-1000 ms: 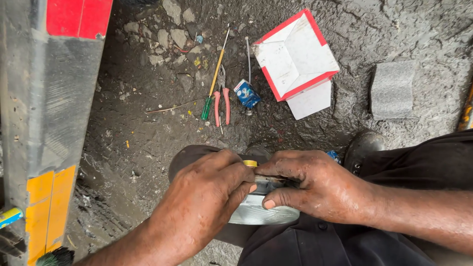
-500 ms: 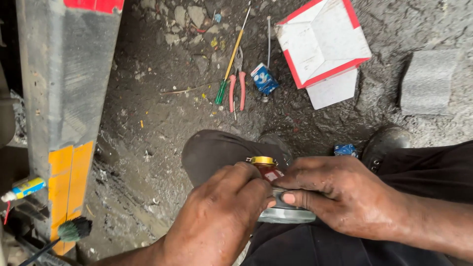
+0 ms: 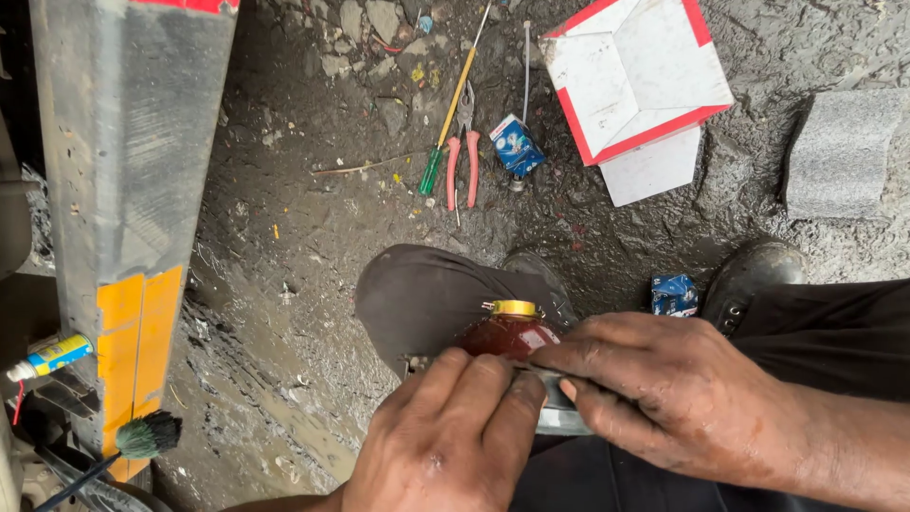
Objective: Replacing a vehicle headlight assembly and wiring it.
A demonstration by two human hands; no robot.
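Note:
My left hand (image 3: 445,441) and my right hand (image 3: 678,389) close together over a small lamp unit on my lap. It has a dark red rounded lens (image 3: 507,334) with a yellow cap (image 3: 514,307) on top and a grey metal base (image 3: 559,417) under my fingers. Both hands grip the base from either side, with fingers overlapping at its middle. Much of the base is hidden by my hands. My knee in dark trousers (image 3: 417,294) lies just behind the lens.
On the muddy ground lie a green-handled screwdriver (image 3: 445,123), red-handled pliers (image 3: 462,161), two small blue boxes (image 3: 517,144) (image 3: 674,295), an open red-and-white carton (image 3: 635,81) and a grey block (image 3: 839,156). A grey bumper with yellow tape (image 3: 128,218) runs along the left, a brush (image 3: 142,438) below it.
The view has shifted so the ground items sit higher and further right. The red lens and its yellow cap now show more plainly between my hands, which stay on the unit.

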